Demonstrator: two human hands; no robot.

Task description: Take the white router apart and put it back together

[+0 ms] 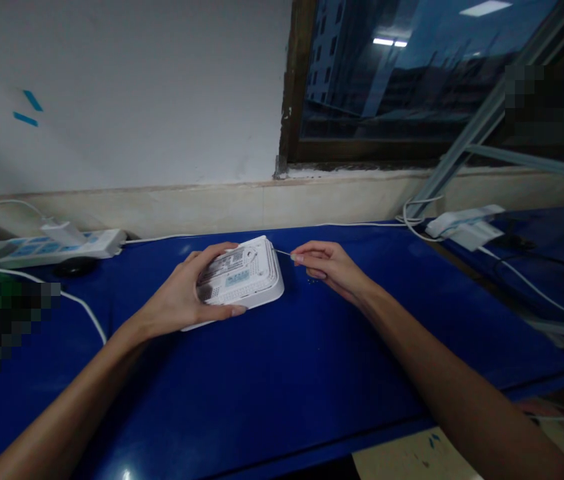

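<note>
Snugly, router [252, 273] in left grip [177, 297] (upturned), pin [283, 252] in right grip [329, 267]

We count 2 hands, 1 left hand [182, 297] and 1 right hand [332, 268]. We also see 1 white plastic device [257, 272], 1 thin pin [283, 252], 1 power strip [47, 248], 1 white adapter [465, 228], 1 window [412, 73], 2 blue tape marks [33, 100].

Label [226, 272] on white device [265, 267] too small to read, left hand [177, 297] covering its side, thin strand [283, 252] too fine to identify
</note>
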